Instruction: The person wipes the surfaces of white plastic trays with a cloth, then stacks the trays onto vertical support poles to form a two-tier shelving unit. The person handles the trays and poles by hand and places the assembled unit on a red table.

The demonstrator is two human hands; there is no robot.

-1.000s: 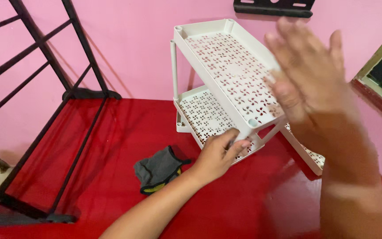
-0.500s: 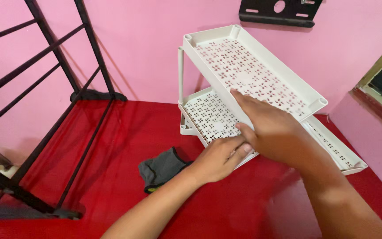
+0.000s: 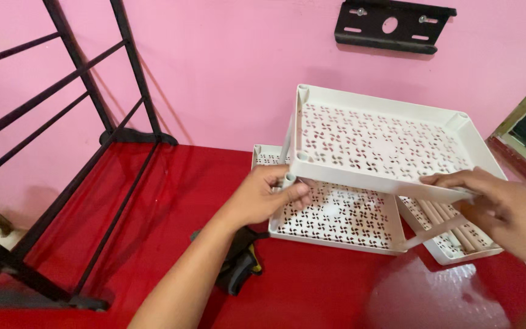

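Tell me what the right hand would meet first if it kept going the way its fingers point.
The right hand points left along the upper white tray; it would probably meet the left hand at the far corner, though depth is unclear.

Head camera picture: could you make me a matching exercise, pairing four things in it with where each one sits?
Things:
1. upper white tray
2. lower white tray
3. black wall bracket
4. black metal rack

Places:
A. fixed high on the pink wall
B. standing at the left
C. lying flat on the red floor
D. held up between left hand and right hand

Pairs: 1-D, 2-C, 3-A, 4-B
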